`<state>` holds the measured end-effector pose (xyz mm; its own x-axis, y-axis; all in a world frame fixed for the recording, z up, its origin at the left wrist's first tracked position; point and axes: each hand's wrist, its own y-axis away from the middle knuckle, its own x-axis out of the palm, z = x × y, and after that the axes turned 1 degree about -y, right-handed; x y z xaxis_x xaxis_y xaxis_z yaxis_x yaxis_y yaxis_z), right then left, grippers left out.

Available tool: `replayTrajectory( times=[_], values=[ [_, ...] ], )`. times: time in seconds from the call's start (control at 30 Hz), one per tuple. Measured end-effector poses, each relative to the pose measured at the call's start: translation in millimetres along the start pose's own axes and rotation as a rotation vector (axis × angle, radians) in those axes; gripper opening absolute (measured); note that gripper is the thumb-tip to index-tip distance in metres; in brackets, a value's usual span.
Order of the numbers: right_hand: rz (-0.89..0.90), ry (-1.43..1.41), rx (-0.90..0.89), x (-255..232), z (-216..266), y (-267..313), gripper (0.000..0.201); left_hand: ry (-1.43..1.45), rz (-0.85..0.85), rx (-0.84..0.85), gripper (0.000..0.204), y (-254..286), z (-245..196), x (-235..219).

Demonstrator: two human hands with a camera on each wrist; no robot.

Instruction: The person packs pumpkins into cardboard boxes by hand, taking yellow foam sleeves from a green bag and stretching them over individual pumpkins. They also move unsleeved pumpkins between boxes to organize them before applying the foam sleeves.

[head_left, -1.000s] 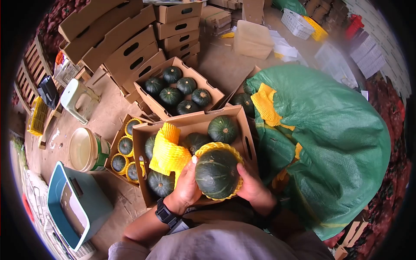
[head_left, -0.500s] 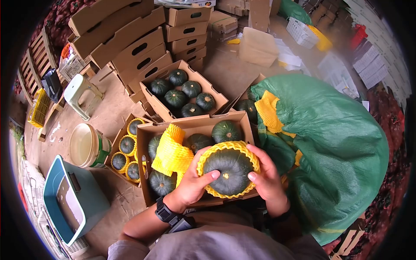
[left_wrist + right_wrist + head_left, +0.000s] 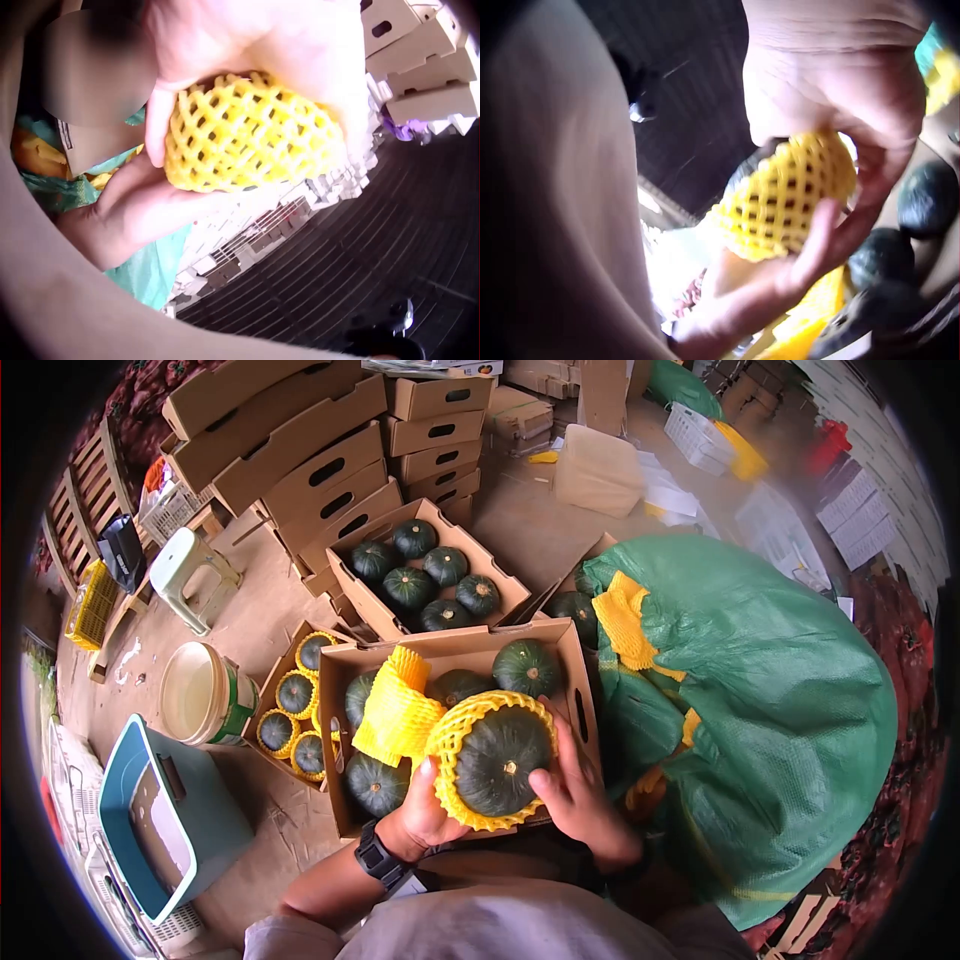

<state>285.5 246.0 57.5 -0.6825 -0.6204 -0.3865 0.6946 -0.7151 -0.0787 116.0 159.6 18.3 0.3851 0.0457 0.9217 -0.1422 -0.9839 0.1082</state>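
A dark green pumpkin [image 3: 505, 760] sits in a yellow foam net sleeve [image 3: 447, 760], its stem end showing, held over the front cardboard box [image 3: 583, 705]. My left hand [image 3: 428, 812] grips its netted left side from below. On the right side, my right hand [image 3: 585, 805] holds it with the thumb on the bare skin near the stem. The left wrist view shows the net's mesh [image 3: 251, 135] stretched around the pumpkin under the left palm. Beside the left hand, a bunch of empty yellow net sleeves [image 3: 395, 710] lies over pumpkins in the box.
Behind stands a box of bare pumpkins [image 3: 410, 588]. To the left, a smaller box holds netted pumpkins [image 3: 295, 693], near a bucket [image 3: 195, 695] and a blue tub [image 3: 215, 820]. A large green sack [image 3: 760, 710] bulges at the right. Stacked cardboard boxes [image 3: 325, 480] rise at the back.
The pumpkin turned stem end toward me, then tilted rightward, so more net shows on its left. My left thumb moved off the pumpkin's face to the netted side.
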Motion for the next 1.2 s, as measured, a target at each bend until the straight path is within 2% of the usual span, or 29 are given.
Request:
replayTrajectory(
  times=[0.03,0.07,0.1,0.13,0.17,0.23,0.27,0.3,0.33,0.4,0.47,0.5,0.53,0.6,0.63,0.73,0.87,0.93,0.97,1.0,1.07,1.1,1.13,1.17,1.2],
  values=[
    [-0.060,0.219,-0.111,0,2,0,0.095,0.085,0.079,-0.026,0.087,3,-2,-3],
    [-0.121,0.437,-0.223,0,9,-1,0.103,-0.045,-0.065,0.032,0.080,-3,1,-6],
    [-0.065,0.446,-0.304,0,14,0,0.115,-0.153,-0.042,0.011,0.076,-4,-1,-2],
    [-0.010,0.410,-0.355,2,19,-2,0.115,-0.257,-0.020,-0.014,0.072,-4,-2,3],
    [0.006,0.326,-0.350,0,13,-5,0.116,-0.504,0.040,0.054,0.069,-3,-2,9],
    [0.052,0.158,-0.272,-15,-3,-1,0.115,-0.866,0.094,-0.007,0.065,6,-26,26],
    [0.072,-0.253,-0.152,-20,-18,2,0.110,-1.057,0.125,-0.005,0.061,8,-44,30],
    [0.041,-0.392,-0.113,-22,-19,4,0.108,-1.269,0.230,0.056,0.048,8,-64,31],
    [0.012,-0.531,-0.072,-25,-20,5,0.106,-1.438,0.166,0.106,0.038,13,-80,41],
    [-0.070,0.365,-0.182,-39,-8,1,0.093,-1.996,0.005,0.491,0.046,6,-92,31],
    [0.038,0.852,-0.017,-29,2,3,0.084,-2.411,-0.188,0.518,0.057,-4,-86,13],
    [0.117,0.886,0.065,-19,-6,4,0.080,-2.515,-0.234,0.430,0.061,-4,-82,-6],
    [0.153,0.977,0.042,-5,-15,7,0.082,-2.472,-0.226,0.419,0.052,-6,-83,-18],
    [0.216,1.003,0.163,5,-23,1,0.082,-2.493,-0.285,0.466,0.043,-3,-84,-24],
    [0.193,0.976,0.206,7,-26,-3,0.083,-2.461,-0.307,0.495,0.038,-2,-86,-23],
    [0.147,1.021,0.179,16,-28,-1,0.081,-2.399,-0.389,0.541,0.032,4,-95,-9],
    [0.062,0.970,0.069,19,-36,7,0.083,-2.265,-0.416,0.740,0.029,17,-110,9],
    [0.072,0.714,0.001,3,-32,6,0.079,-1.780,-0.527,0.649,0.029,30,-106,5],
    [0.080,0.583,-0.028,-6,-28,4,0.077,-1.845,-0.351,0.806,0.031,32,-110,5],
    [-0.014,0.396,0.003,-12,-22,-1,0.062,-1.813,-0.297,0.756,0.031,32,-107,10],
    [-0.240,-0.329,0.130,-17,-12,-12,0.047,-1.741,-0.189,0.666,0.030,24,-91,28],
    [-0.217,-0.599,0.158,-19,1,-19,0.040,-1.768,-0.065,0.626,0.029,15,-84,36],
    [-0.106,-0.816,0.204,-13,13,-26,0.036,-1.790,0.060,0.586,0.028,3,-78,44],
    [-0.052,-0.656,0.151,-6,19,-25,0.035,-1.806,0.120,0.622,0.027,-7,-70,45],
    [-0.001,-0.495,0.096,1,23,-24,0.033,-1.793,0.080,0.578,0.025,-12,-63,46]
  ],
)
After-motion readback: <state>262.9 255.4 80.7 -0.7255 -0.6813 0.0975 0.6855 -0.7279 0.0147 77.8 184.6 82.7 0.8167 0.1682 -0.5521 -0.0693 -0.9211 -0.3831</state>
